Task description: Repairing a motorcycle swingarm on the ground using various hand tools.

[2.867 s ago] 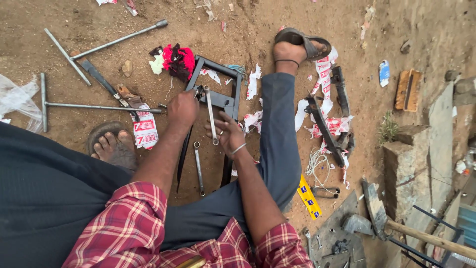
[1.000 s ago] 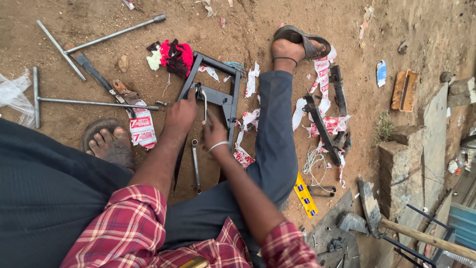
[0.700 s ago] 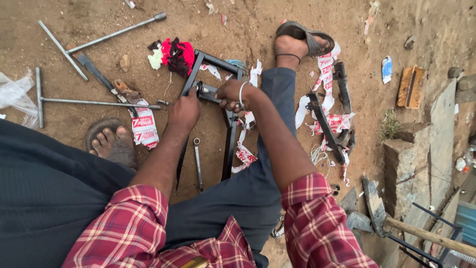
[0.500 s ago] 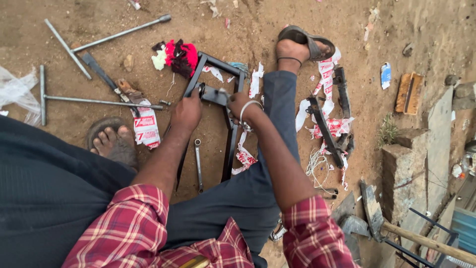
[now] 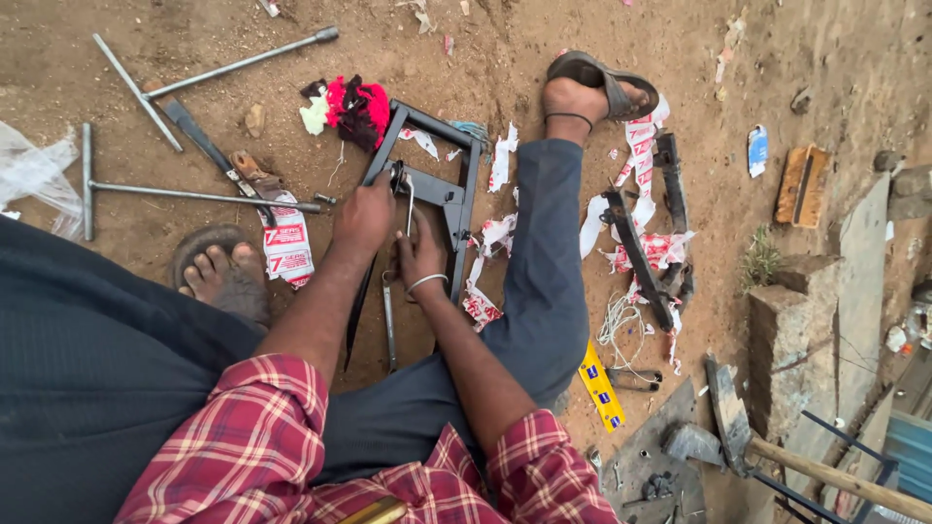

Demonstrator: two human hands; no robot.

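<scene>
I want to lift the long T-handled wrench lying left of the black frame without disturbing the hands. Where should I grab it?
Grip the T-handled wrench mid-shaft, coming from above. The shaft lies flat on bare dirt there, with open ground on both sides. Its right tip ends close to the left hand on the black metal frame, and the crossbar at the far left sits near a plastic bag.

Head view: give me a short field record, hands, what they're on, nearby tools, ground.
left hand: gripping the black metal frame at its left side
right hand: on a thin wrench at the frame's crossbar
spanner: lying on the dirt below the hands
T-handle wrench: on the ground, left of the frame
red rag: at the frame's top corner
ground: dirt, torn paper scraps
</scene>
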